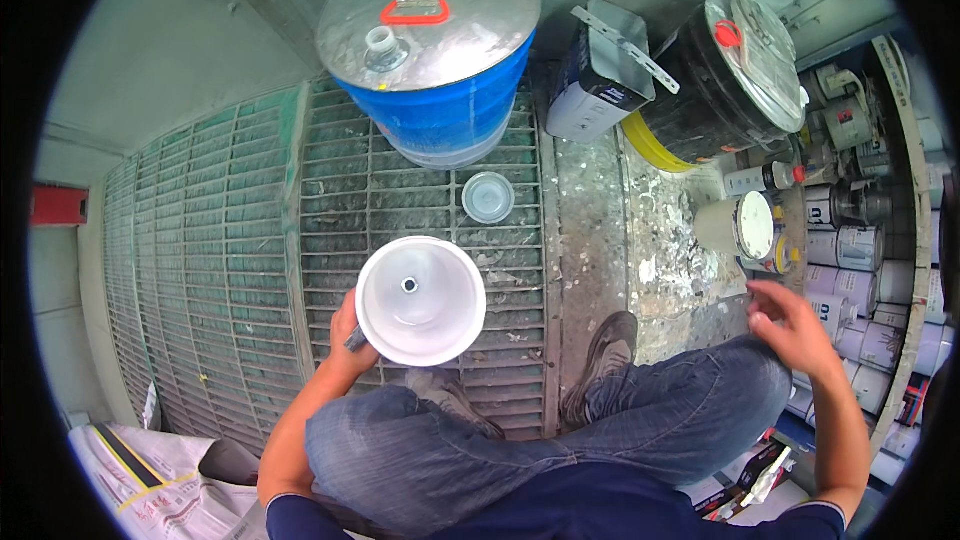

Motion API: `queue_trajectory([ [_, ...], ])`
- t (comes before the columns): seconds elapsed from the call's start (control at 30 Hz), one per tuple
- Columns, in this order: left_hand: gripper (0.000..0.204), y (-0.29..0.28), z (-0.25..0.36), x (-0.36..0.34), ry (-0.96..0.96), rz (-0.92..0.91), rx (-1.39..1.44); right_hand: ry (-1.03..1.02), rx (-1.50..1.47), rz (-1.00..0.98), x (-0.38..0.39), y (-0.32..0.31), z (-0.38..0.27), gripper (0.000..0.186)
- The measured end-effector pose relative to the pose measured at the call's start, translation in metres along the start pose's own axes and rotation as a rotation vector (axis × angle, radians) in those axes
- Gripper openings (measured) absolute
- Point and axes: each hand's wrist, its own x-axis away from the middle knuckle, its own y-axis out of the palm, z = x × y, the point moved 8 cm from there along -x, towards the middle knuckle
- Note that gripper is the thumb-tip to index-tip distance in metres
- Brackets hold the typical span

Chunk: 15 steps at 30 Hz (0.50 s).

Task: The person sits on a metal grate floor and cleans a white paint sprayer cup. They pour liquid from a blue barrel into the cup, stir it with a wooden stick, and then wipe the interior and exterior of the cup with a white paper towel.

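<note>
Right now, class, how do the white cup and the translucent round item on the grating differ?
The white cup is held up in the left hand; the translucent round item rests on the grating. The white cup looks larger in the picture than the translucent round item. Both have round rims.

Paint workshop: cans point(858, 248), drums point(440, 118), floor grating point(200, 240)
</note>
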Motion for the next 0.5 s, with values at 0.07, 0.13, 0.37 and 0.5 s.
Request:
queue_trajectory([
  [0.07,0.053,-0.002,0.008,-0.009,0.027,-0.048,-0.109,0.042,-0.036,0.075,0.033,-0.006,0.004,0.050],
  [0.13,0.049,-0.009,0.006,-0.016,-0.031,-0.015,-0.094,-0.173,0.066,0.142,0.051,0.003,-0.011,0.049],
  [0.37,0.053,0.025,0.059,-0.092,-0.054,-0.177,-0.112,-0.438,-0.001,0.461,0.049,-0.002,-0.020,0.035],
  [0.5,0.035,0.110,0.103,-0.144,0.227,-0.285,-0.016,-0.516,0.006,0.489,0.022,0.003,-0.026,0.029],
])
